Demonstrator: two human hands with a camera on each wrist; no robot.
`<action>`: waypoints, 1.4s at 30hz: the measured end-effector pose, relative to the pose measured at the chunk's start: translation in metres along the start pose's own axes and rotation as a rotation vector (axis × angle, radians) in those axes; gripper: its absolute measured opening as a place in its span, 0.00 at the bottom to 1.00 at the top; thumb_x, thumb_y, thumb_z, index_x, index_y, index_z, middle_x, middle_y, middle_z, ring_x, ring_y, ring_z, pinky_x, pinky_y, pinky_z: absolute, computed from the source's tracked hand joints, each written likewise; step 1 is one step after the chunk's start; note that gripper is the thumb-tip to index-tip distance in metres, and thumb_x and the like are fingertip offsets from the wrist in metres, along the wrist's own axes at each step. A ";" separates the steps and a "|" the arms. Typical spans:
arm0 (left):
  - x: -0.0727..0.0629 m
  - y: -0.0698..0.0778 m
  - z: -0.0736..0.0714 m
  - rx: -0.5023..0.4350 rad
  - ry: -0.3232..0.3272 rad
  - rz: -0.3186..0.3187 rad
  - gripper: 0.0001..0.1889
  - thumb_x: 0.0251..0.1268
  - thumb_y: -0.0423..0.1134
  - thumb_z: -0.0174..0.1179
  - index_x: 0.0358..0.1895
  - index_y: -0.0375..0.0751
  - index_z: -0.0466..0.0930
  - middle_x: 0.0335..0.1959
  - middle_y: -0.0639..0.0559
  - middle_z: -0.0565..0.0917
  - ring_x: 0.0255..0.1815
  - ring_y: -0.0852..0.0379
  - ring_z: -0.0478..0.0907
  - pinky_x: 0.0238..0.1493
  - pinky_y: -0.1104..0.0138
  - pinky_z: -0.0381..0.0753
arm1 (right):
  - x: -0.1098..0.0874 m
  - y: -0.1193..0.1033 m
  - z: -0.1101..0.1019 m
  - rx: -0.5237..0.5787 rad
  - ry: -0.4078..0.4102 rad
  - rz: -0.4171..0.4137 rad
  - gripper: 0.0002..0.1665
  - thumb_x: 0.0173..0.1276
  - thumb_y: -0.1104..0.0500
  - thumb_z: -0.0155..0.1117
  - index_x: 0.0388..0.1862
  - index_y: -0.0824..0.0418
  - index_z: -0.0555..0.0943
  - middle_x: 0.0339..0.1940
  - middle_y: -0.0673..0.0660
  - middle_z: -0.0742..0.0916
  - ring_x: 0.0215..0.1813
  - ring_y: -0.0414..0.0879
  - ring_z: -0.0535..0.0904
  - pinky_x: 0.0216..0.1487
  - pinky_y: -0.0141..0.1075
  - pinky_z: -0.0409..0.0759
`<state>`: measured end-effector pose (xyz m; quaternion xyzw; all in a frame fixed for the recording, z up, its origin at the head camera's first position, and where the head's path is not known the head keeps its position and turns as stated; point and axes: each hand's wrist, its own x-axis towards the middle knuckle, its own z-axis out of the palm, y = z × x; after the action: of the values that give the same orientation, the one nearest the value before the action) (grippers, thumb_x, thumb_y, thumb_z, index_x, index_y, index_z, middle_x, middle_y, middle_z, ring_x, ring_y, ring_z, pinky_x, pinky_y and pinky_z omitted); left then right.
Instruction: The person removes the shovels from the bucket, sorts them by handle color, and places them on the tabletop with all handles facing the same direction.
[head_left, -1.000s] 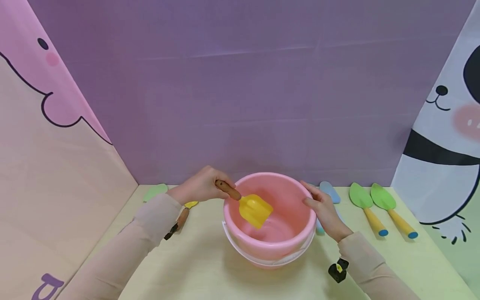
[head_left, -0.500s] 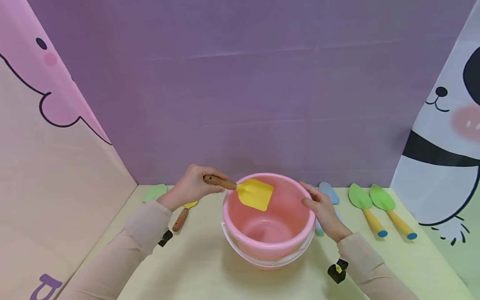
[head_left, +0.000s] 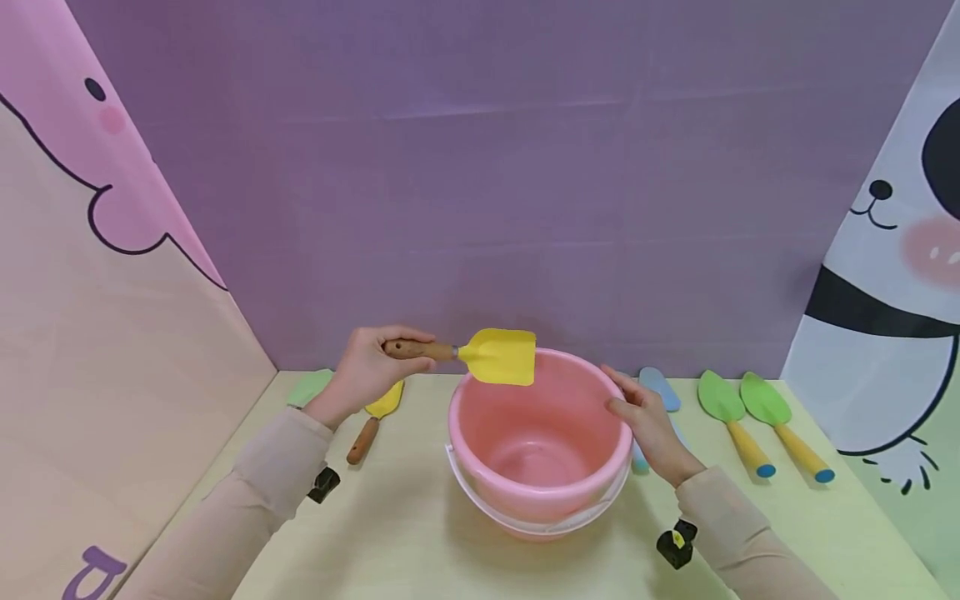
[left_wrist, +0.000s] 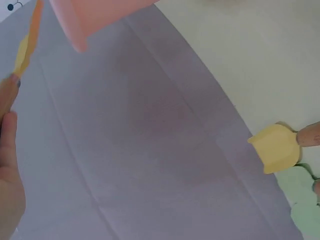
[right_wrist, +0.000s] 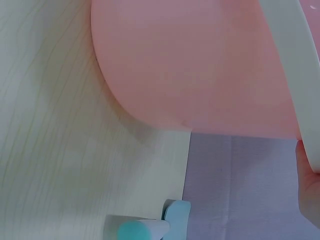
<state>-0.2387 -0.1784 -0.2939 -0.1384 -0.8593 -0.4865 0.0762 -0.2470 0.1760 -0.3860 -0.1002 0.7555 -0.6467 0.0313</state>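
Note:
In the head view my left hand (head_left: 367, 367) grips the wooden handle of a toy shovel (head_left: 501, 357) with a flat yellow blade. The shovel lies level in the air, its blade overlapping the far left rim of a pink bucket (head_left: 540, 493). My right hand (head_left: 651, 421) holds the bucket's right rim, thumb on the inner side. The bucket's inside shows bare pink plastic, and its white handle (head_left: 551, 527) hangs down along the near side. In the right wrist view the bucket wall (right_wrist: 200, 65) fills the top, with part of my right hand (right_wrist: 309, 185) at the edge.
Left of the bucket lie another yellow shovel (head_left: 385, 402) with a wooden handle and a light green tool (head_left: 311, 385). Blue tools (head_left: 660, 388) sit behind my right hand. Two green trowels (head_left: 720, 395) with yellow handles lie farther right. A purple cloth wall (head_left: 480, 208) stands behind the table.
My left hand has lifted the yellow shovel up and leftward, from inside the bucket's opening to its far rim, turning it level. The right hand and bucket stay in place.

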 end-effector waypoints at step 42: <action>-0.026 -0.112 0.071 -0.362 0.781 -0.324 0.19 0.49 0.39 0.68 0.47 0.39 0.81 0.44 0.44 0.83 0.35 0.72 0.78 0.35 0.80 0.77 | 0.001 -0.003 -0.002 -0.006 -0.008 0.005 0.33 0.65 0.64 0.49 0.70 0.61 0.59 0.64 0.67 0.70 0.48 0.32 0.76 0.46 0.25 0.76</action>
<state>-0.2491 -0.1766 -0.4285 0.1803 -0.6778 -0.6502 0.2920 -0.2477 0.1773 -0.3832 -0.1009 0.7574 -0.6441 0.0358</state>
